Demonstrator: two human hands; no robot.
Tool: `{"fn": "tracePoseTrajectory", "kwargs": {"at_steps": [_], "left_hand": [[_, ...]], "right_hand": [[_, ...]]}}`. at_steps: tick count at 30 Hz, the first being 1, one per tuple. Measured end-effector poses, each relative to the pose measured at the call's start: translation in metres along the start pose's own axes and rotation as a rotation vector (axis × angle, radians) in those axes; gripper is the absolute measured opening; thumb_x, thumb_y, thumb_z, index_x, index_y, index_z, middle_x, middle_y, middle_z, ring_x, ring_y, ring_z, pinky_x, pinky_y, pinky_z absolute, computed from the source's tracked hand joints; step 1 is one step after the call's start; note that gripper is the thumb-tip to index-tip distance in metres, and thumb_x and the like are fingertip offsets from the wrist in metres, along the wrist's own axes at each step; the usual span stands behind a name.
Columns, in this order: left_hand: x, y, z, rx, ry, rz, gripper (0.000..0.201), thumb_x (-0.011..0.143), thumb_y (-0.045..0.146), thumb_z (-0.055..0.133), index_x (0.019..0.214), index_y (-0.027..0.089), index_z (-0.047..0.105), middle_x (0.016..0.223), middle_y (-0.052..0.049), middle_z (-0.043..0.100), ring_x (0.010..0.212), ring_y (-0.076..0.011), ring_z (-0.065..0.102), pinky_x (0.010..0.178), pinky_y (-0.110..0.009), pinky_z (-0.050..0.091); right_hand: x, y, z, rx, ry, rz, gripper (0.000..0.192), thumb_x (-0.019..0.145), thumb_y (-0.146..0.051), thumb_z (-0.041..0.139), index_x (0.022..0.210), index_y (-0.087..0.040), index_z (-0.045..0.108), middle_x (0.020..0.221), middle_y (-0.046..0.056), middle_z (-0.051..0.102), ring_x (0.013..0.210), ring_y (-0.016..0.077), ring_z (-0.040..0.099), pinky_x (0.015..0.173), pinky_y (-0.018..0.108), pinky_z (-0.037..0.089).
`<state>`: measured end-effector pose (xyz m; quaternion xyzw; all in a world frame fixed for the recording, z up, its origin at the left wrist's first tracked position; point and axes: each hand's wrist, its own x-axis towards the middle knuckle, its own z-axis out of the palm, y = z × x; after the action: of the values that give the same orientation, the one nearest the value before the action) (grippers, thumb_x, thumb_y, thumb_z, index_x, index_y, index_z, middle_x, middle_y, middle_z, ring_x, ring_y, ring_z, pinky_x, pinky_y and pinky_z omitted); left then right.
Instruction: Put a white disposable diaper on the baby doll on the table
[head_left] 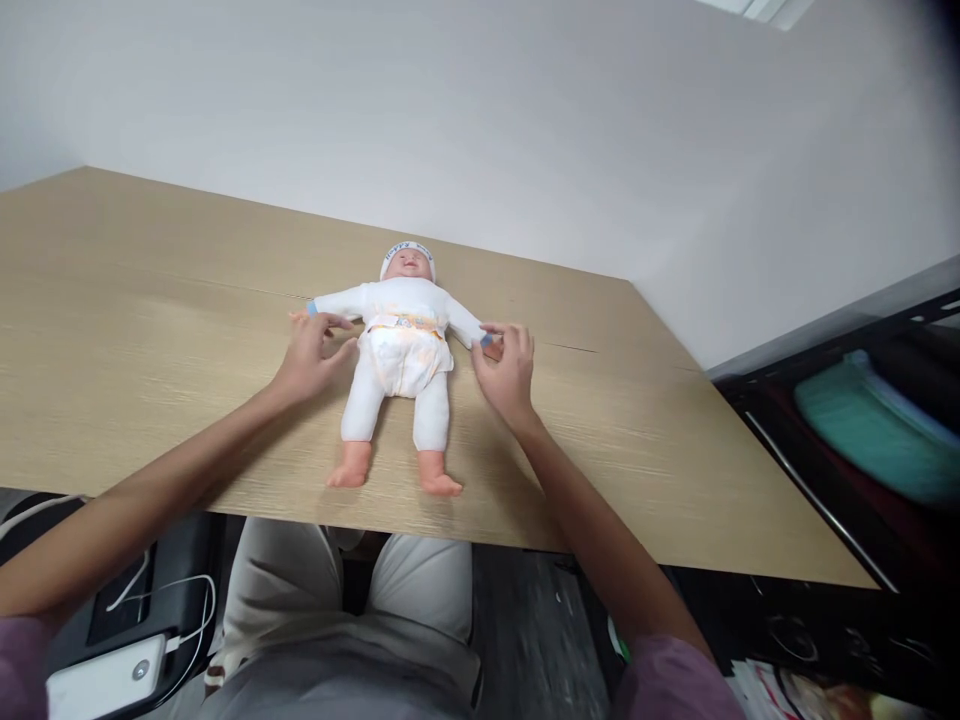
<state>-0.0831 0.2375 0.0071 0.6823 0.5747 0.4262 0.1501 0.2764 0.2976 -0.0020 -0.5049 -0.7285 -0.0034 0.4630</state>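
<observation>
A baby doll (401,345) lies on its back on the wooden table (150,330), head toward the wall. It wears a white suit, a white cap and a diaper at the waist. My left hand (309,355) rests on the table by the doll's arm on that side, fingers spread and touching the sleeve end. My right hand (508,370) is at the doll's other arm, fingertips pinching around the wrist end of the sleeve.
A white wall rises behind the table. At the right stands a dark shelf (840,420) with a teal bundle (870,425). Below the table edge are my knees, a white power bank (105,680) and white cables (180,610).
</observation>
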Motion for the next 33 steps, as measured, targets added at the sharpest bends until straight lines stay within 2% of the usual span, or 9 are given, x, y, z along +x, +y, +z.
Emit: {"fn": "tracePoseTrajectory", "kwargs": {"at_steps": [3, 5, 7, 12, 17, 23, 28, 31, 33], "left_hand": [[0.029, -0.021, 0.015, 0.297, 0.148, 0.129, 0.056, 0.108, 0.051, 0.063, 0.151, 0.015, 0.063, 0.159, -0.022, 0.065, 0.146, -0.041, 0.056, 0.128, -0.059, 0.038], [0.048, -0.035, 0.023, 0.404, 0.145, 0.139, 0.07, 0.109, 0.057, 0.06, 0.164, 0.013, 0.053, 0.17, -0.026, 0.056, 0.155, -0.0448, 0.048, 0.131, -0.06, 0.034], [0.063, -0.048, 0.026, 0.464, 0.099, 0.123, 0.079, 0.109, 0.063, 0.058, 0.168, 0.012, 0.049, 0.172, -0.027, 0.054, 0.156, -0.0473, 0.046, 0.13, -0.061, 0.033], [0.082, -0.061, 0.024, 0.531, -0.027, 0.113, 0.074, 0.11, 0.068, 0.05, 0.157, 0.013, 0.062, 0.153, -0.025, 0.069, 0.14, -0.0472, 0.057, 0.121, -0.061, 0.039], [0.082, -0.048, 0.026, 0.6, -0.058, 0.055, 0.069, 0.108, 0.066, 0.05, 0.149, 0.012, 0.066, 0.139, -0.027, 0.074, 0.131, -0.047, 0.063, 0.117, -0.06, 0.043], [0.071, 0.003, 0.019, 0.486, -0.16, -0.249, 0.062, 0.101, 0.059, 0.066, 0.143, 0.014, 0.061, 0.122, -0.022, 0.081, 0.112, -0.044, 0.075, 0.098, -0.051, 0.056], [0.009, 0.06, -0.019, 0.249, -0.057, -0.274, 0.068, 0.092, 0.07, 0.079, 0.135, 0.022, 0.057, 0.123, -0.016, 0.08, 0.109, -0.0432, 0.077, 0.091, -0.05, 0.058], [-0.077, 0.09, -0.041, 0.138, -0.067, -0.232, 0.072, 0.089, 0.069, 0.08, 0.141, 0.027, 0.053, 0.122, -0.013, 0.08, 0.104, -0.0411, 0.078, 0.082, -0.05, 0.06], [-0.152, 0.1, -0.049, 0.073, -0.171, -0.26, 0.07, 0.084, 0.065, 0.082, 0.139, 0.032, 0.055, 0.124, -0.012, 0.081, 0.103, -0.0409, 0.08, 0.079, -0.052, 0.063]], "right_hand": [[0.024, 0.02, 0.033, -0.172, -0.075, -0.004, 0.047, 0.107, -0.045, 0.063, 0.146, -0.019, 0.066, 0.15, 0.021, 0.068, 0.138, 0.0387, 0.059, 0.118, 0.057, 0.048], [0.032, 0.03, 0.052, -0.225, -0.144, 0.009, 0.057, 0.111, -0.053, 0.059, 0.155, -0.017, 0.06, 0.155, 0.023, 0.066, 0.141, 0.0397, 0.058, 0.119, 0.056, 0.047], [0.033, 0.039, 0.064, -0.241, -0.202, 0.026, 0.06, 0.114, -0.058, 0.053, 0.156, -0.015, 0.061, 0.149, 0.024, 0.071, 0.136, 0.0393, 0.061, 0.116, 0.054, 0.048], [0.03, 0.048, 0.067, -0.216, -0.232, 0.032, 0.058, 0.116, -0.063, 0.046, 0.141, -0.017, 0.072, 0.131, 0.021, 0.08, 0.12, 0.0373, 0.068, 0.106, 0.048, 0.049], [0.033, 0.029, 0.067, -0.182, -0.241, 0.142, 0.046, 0.113, -0.054, 0.049, 0.121, -0.019, 0.077, 0.115, 0.017, 0.084, 0.103, 0.0335, 0.072, 0.096, 0.042, 0.05], [0.036, -0.002, 0.065, -0.098, -0.267, 0.346, 0.034, 0.107, -0.052, 0.061, 0.116, -0.022, 0.074, 0.11, 0.016, 0.084, 0.093, 0.0331, 0.074, 0.086, 0.04, 0.051], [0.024, -0.014, 0.017, 0.213, -0.258, 0.286, 0.043, 0.103, -0.059, 0.063, 0.124, -0.024, 0.075, 0.117, 0.012, 0.085, 0.1, 0.0313, 0.075, 0.086, 0.04, 0.057], [0.002, -0.027, -0.041, 0.332, -0.339, 0.139, 0.047, 0.102, -0.062, 0.065, 0.127, -0.025, 0.076, 0.117, 0.009, 0.084, 0.102, 0.0313, 0.076, 0.088, 0.042, 0.06], [-0.023, -0.04, -0.086, 0.34, -0.413, 0.073, 0.041, 0.102, -0.06, 0.067, 0.124, -0.027, 0.079, 0.11, 0.006, 0.084, 0.097, 0.0304, 0.077, 0.086, 0.042, 0.061]]}}
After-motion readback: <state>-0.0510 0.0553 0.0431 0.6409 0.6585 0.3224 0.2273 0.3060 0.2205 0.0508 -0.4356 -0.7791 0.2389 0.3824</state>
